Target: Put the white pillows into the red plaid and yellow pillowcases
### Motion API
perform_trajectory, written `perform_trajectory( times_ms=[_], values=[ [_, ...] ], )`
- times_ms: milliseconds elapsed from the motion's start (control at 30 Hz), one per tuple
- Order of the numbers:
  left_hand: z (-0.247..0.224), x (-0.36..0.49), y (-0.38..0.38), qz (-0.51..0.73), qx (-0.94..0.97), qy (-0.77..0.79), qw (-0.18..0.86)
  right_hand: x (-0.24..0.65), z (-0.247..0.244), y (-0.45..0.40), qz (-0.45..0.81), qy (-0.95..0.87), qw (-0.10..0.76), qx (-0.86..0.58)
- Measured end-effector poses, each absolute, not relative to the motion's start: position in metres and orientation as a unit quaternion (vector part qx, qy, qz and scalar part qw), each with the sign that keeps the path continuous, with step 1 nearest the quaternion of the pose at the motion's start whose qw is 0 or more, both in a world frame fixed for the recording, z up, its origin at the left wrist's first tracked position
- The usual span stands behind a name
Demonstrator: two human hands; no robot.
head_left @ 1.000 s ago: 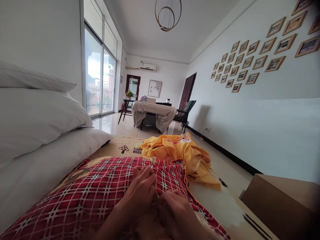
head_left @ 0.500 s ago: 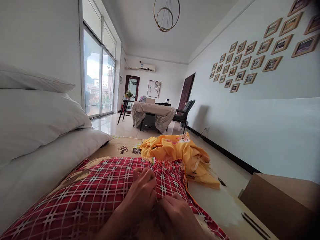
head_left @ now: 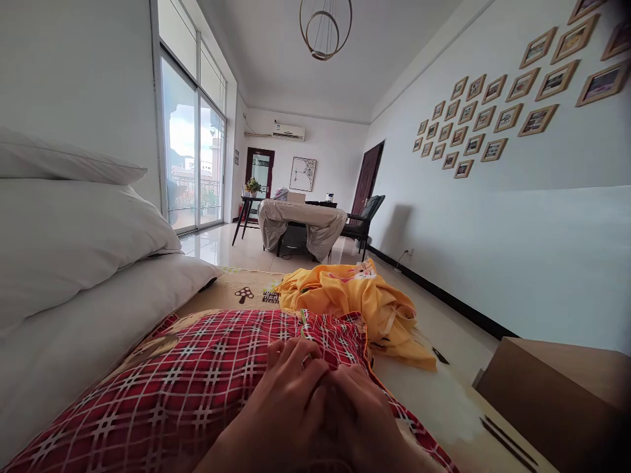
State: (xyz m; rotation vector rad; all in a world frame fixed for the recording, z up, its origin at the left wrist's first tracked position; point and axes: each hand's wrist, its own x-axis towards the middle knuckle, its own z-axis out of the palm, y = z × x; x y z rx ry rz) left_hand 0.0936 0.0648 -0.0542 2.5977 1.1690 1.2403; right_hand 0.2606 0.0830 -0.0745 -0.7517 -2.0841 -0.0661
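A plump pillow in a red plaid pillowcase (head_left: 197,374) lies in front of me, with a tan patterned patch showing at its left edge. My left hand (head_left: 288,387) is closed on the cloth near the pillowcase's right end, fingers curled. Right beside it, touching, my right hand (head_left: 362,401) is closed too, gripping the same cloth. What lies between the fingertips is hidden by the hands. Just beyond them a seam with a narrow greenish strip runs up to the far edge. Crumpled yellow cloth (head_left: 340,289) with a printed cat face lies behind the pillowcase.
White pillows (head_left: 89,230) are stacked on the left. Under everything spreads a tan printed bed cover (head_left: 231,286). A cardboard box (head_left: 547,394) stands at the lower right. Farther off are a covered table (head_left: 300,210) and a black chair (head_left: 367,220).
My two hands have come together, the right one moving up and in to meet the left. The left has shifted slightly right. The camera view has tilted a little.
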Motion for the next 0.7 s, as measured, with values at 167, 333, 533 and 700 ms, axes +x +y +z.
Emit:
perform_trajectory(
  times_ms=[167, 333, 533, 700],
  values=[
    [-0.058, 0.100, 0.060, 0.427, 0.809, 0.403, -0.004, 0.262, -0.072, 0.082, -0.004, -0.820, 0.482, -0.309],
    [-0.067, 0.110, 0.060, 0.441, 0.799, 0.406, -0.042, 0.262, -0.072, 0.083, 0.011, -0.795, 0.518, -0.316],
    [-0.080, 0.121, 0.065, 0.474, 0.743, 0.434, -0.186, 0.264, -0.076, 0.085, 0.003, -0.788, 0.526, -0.321],
    [-0.083, 0.125, 0.067, 0.462, 0.747, 0.440, -0.186, 0.264, -0.074, 0.085, -0.001, -0.790, 0.522, -0.322]
  ],
)
